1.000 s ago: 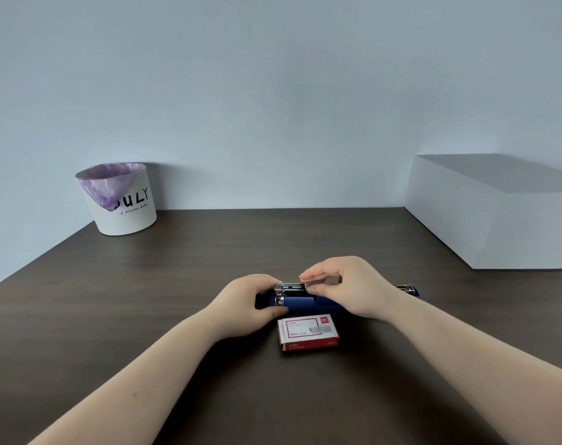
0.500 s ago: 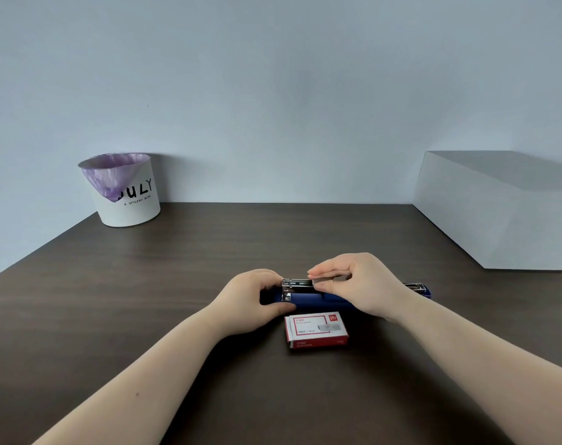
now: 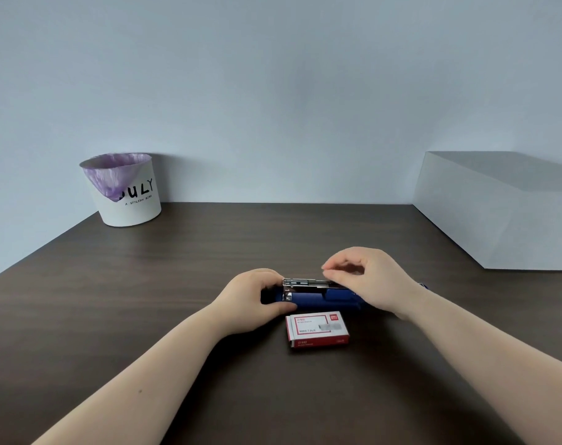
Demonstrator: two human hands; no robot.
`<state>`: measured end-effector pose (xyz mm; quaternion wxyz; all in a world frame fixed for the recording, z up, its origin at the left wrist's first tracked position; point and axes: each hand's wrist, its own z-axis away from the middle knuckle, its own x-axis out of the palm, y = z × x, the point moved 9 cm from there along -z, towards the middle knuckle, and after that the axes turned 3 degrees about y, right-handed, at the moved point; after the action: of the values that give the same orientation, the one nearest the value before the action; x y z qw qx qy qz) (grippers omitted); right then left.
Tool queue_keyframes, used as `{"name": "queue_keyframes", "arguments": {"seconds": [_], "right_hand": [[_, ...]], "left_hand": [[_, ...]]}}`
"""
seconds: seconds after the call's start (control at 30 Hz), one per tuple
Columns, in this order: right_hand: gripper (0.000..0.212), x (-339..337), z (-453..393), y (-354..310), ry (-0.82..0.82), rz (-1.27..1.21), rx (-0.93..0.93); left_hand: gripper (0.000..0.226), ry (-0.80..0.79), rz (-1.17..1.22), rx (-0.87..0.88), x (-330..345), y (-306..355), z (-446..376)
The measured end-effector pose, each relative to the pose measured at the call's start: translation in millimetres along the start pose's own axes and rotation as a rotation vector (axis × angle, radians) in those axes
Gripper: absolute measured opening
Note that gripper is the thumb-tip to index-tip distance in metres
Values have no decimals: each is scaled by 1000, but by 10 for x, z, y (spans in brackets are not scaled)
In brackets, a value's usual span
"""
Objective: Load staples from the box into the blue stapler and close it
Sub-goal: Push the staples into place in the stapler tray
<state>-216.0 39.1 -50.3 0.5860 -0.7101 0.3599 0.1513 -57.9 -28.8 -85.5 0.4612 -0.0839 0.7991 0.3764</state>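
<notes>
The blue stapler (image 3: 308, 298) lies on its side on the dark table, opened, with its metal staple channel (image 3: 300, 282) bare along the top. My left hand (image 3: 254, 298) grips the stapler's left end. Just above the right part of the channel hovers my right hand (image 3: 369, 277), thumb and forefinger pinched together; I cannot make out anything between the fingertips. It hides the stapler's right half. The red and white staple box (image 3: 316, 329) rests shut on the table, directly in front of the stapler.
A white bin (image 3: 125, 194) with a purple liner stands at the back left by the wall. A large white box (image 3: 498, 213) fills the back right. The dark wooden table (image 3: 177, 268) stretches between them.
My right hand has lifted a little off the staple channel, which now shows more metal. The left hand keeps its hold on the stapler. The camera has shifted slightly.
</notes>
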Motion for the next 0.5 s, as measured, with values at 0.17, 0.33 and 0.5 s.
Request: {"name": "queue_keyframes", "arguments": {"seconds": [0.17,0.33,0.5], "right_hand": [[9,48,-14,24,-100,131,20],[18,97,-100,50,-221,78,147],[19,227,-175,-51,-221,106,128]], "left_hand": [[38,1,-16,-10,3,-18,-6],[33,6,-21,-1,4,2,2],[31,14,-23,3,-6,12,12]]}}
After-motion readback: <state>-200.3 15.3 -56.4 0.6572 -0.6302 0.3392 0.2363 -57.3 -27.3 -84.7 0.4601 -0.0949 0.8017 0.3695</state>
